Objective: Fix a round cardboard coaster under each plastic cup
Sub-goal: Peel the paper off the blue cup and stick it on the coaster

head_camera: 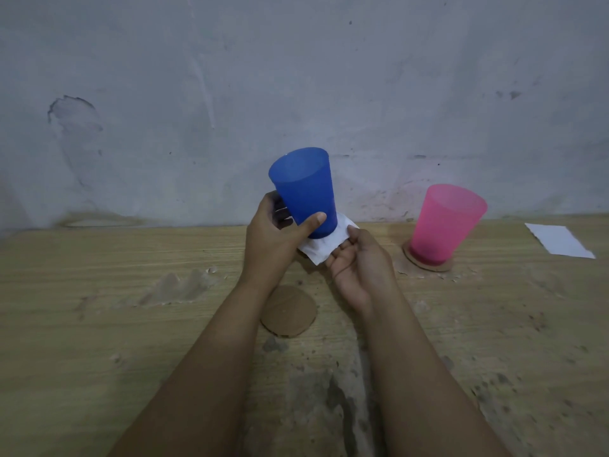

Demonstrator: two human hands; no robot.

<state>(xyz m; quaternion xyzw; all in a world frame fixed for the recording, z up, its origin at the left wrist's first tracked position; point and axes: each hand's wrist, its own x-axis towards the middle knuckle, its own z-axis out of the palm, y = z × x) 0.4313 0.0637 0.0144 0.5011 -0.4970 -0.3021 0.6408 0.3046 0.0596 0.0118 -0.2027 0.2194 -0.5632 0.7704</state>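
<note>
My left hand (273, 235) grips a blue plastic cup (304, 189) and holds it above the table, mouth up and tilted to the left. My right hand (356, 258), palm up, holds a white piece of paper (324, 244) against the cup's base with its fingers. A round cardboard coaster (289, 311) lies flat on the wooden table (99, 308), between my forearms. To the right a pink plastic cup (445, 222) stands on another cardboard coaster (428, 263).
A second white sheet of paper (560, 240) lies at the far right of the table. A rough grey wall (296, 94) rises directly behind the table. The tabletop is worn and stained, with dark patches near the front.
</note>
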